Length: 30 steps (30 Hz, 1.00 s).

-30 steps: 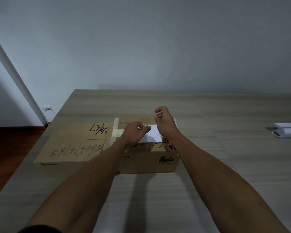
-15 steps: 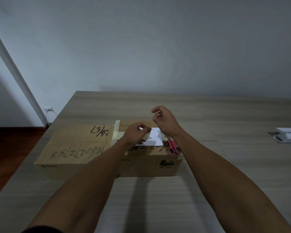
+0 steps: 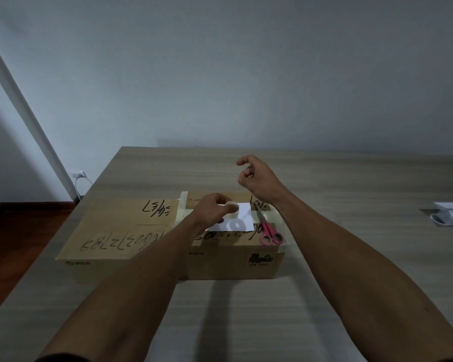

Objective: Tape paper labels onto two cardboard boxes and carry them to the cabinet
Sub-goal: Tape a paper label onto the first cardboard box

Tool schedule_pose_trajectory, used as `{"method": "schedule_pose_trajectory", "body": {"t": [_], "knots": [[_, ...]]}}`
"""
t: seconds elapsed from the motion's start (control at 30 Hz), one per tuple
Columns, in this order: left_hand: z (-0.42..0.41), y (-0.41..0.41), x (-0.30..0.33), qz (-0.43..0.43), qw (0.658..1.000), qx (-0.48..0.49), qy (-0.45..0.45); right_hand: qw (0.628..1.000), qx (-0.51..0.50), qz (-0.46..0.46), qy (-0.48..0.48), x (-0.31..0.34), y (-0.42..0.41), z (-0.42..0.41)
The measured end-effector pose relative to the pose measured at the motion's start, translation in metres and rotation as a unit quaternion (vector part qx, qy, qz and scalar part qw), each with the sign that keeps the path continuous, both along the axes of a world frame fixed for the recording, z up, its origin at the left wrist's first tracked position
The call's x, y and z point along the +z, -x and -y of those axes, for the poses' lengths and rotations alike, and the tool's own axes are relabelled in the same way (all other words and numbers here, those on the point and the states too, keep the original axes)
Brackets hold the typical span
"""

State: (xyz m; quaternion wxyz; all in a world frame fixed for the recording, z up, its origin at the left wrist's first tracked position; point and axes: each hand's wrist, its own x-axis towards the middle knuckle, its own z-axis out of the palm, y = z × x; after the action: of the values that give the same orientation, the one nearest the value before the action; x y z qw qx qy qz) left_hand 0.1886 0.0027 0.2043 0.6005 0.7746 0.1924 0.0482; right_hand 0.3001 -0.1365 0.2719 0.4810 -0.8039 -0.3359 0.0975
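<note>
Left hand (image 3: 215, 207) holds a tape roll (image 3: 232, 206) over the label (image 3: 236, 220) on the right box (image 3: 233, 254); right hand (image 3: 256, 176), raised with fingers curled, pinches what is probably drawn tape, which needs cutting next.

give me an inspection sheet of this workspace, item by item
surface: wood-grain table, two boxes near its left front.
job's things: left cardboard box flat-topped with black handwriting, no label seen; right cardboard box touching it, white paper label lying on top; tape roll held just above the label.
clutter: pink-handled scissors on the right box, beside the label; white object at the table's right edge, kind unclear.
grippers: left hand grips the tape roll; right hand raised over the far side of the box, fingers curled, whether it pinches a tape end cannot be told.
cables: white plug and cord at the wall socket, left.
surroundings: plain wall, dark wooden floor.
</note>
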Motion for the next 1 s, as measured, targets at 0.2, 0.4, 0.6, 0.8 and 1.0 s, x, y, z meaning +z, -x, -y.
{"method": "schedule_pose_trajectory", "body": {"t": [0.2,0.4,0.6,0.8,1.0], "knots": [[0.001,0.002,0.013,-0.005,0.996,-0.055,0.066,1.000,0.010,0.021,0.008,0.001,-0.003,0.001],[0.005,0.003,0.016,-0.024,0.994,-0.072,0.083,0.999,0.015,0.036,0.008,0.001,-0.004,0.001],[0.009,0.003,0.014,-0.029,0.993,-0.093,0.066,1.000,0.015,0.023,0.009,-0.004,-0.005,0.002],[0.008,0.004,0.009,-0.031,0.992,-0.110,0.048,0.998,-0.065,-0.014,-0.005,-0.016,-0.012,0.002],[0.000,0.005,0.001,-0.024,0.994,-0.066,0.081,0.968,-0.121,0.034,0.218,-0.039,-0.023,0.016]]}}
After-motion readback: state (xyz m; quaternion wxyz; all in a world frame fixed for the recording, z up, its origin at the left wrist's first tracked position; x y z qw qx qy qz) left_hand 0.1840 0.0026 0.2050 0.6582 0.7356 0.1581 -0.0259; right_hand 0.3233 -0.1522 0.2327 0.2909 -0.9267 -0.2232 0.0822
